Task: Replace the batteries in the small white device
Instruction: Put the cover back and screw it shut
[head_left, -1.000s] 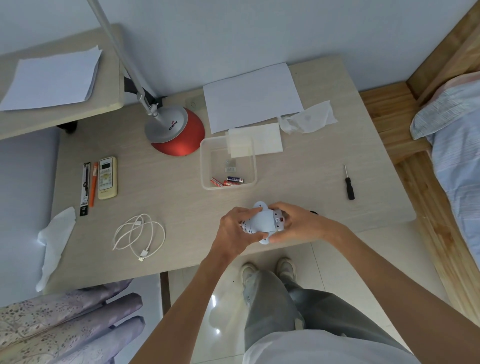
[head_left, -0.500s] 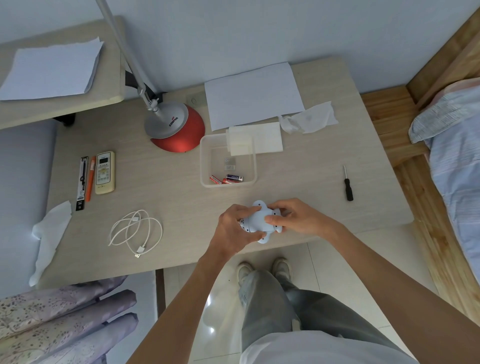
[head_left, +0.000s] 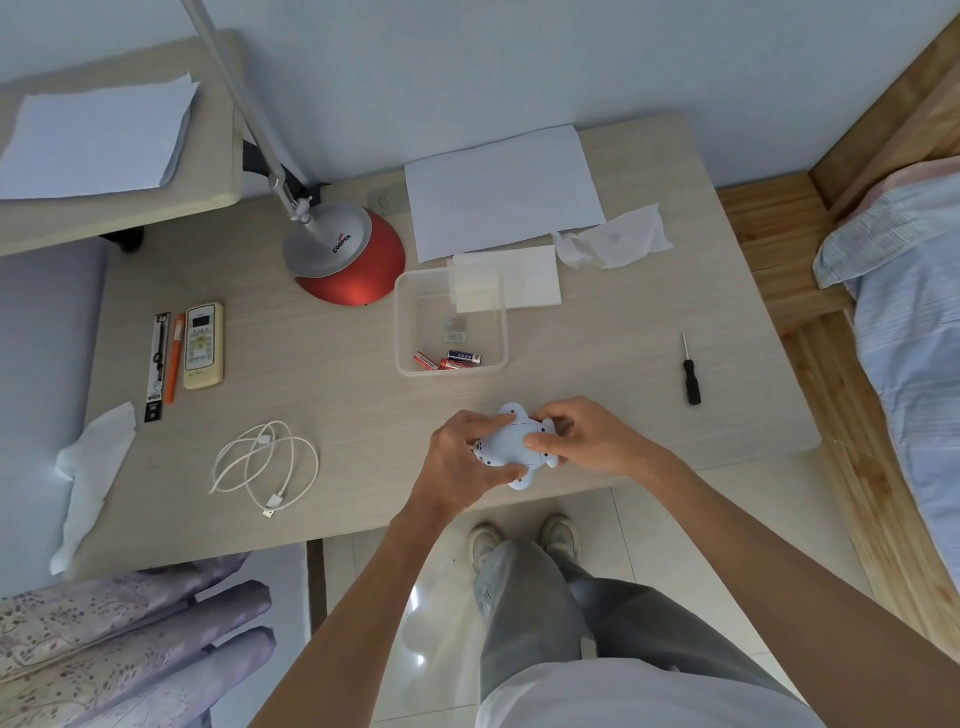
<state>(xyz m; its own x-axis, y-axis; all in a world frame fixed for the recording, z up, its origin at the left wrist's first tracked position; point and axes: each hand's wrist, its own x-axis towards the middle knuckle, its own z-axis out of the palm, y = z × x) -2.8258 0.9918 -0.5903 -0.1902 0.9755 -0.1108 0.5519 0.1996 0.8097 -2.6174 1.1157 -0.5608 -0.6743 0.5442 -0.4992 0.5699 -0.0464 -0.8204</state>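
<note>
Now batteries hidden under device (head_left: 511, 441) cover.

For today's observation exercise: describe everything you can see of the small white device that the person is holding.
The small white device is a pale, smooth, plastic-looking body with rounded lobes sticking out at its edges and small dark dots on them. A flat rectangular panel, outlined by a thin seam, faces up. It is held just above the near edge of the table. The left hand grips its left side; the right hand holds the right, thumb pressing on the panel.
</note>
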